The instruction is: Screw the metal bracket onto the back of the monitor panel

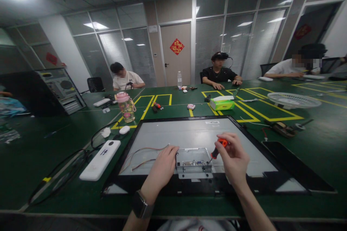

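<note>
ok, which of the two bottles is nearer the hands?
The pink-lidded bottle, standing just beyond the left corner of the panel, closest to the left hand. The clear water bottle stands far back toward the door.

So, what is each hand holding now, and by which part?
The right hand holds a small screwdriver by its orange handle, tip down on the metal plate. The left hand holds nothing; it rests against the plate's left edge.
</note>
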`<move>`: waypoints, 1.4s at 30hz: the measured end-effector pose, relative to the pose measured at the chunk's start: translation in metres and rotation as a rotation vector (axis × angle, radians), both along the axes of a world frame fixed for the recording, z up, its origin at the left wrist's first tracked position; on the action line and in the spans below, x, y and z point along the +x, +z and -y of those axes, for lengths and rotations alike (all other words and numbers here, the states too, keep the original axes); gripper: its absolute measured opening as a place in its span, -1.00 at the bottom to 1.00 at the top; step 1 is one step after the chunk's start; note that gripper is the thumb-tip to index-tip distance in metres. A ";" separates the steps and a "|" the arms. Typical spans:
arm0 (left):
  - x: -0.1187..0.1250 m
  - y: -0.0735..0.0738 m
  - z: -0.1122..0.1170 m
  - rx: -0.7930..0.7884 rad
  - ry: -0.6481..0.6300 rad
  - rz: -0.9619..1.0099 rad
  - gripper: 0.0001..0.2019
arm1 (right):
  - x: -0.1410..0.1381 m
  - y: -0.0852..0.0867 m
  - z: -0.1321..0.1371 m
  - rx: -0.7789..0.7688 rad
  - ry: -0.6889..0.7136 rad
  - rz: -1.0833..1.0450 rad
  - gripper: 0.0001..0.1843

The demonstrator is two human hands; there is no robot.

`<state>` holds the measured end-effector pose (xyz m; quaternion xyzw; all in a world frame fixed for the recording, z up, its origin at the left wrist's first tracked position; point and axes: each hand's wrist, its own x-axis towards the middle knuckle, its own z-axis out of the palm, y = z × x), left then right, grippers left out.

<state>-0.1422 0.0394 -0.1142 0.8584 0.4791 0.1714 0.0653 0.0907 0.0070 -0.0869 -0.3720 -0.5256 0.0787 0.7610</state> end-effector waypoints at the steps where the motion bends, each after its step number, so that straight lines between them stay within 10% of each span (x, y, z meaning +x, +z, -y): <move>1: 0.000 0.000 0.000 0.001 0.000 0.005 -0.53 | 0.001 -0.001 0.000 -0.016 0.042 -0.016 -0.86; 6: 0.000 0.002 0.001 -0.012 -0.006 0.008 -0.54 | 0.001 -0.005 0.000 -0.118 0.223 -0.118 -0.69; 13: 0.001 0.004 0.001 -0.021 0.000 0.002 -0.53 | 0.001 0.002 -0.002 -0.037 0.057 -0.108 -0.94; 19: 0.001 0.005 0.002 -0.021 0.000 0.002 -0.53 | 0.004 -0.006 -0.004 -0.131 0.301 -0.298 -0.71; 42: 0.002 0.005 0.002 -0.025 -0.005 0.009 -0.53 | 0.003 -0.006 -0.002 -0.089 0.172 -0.150 -0.75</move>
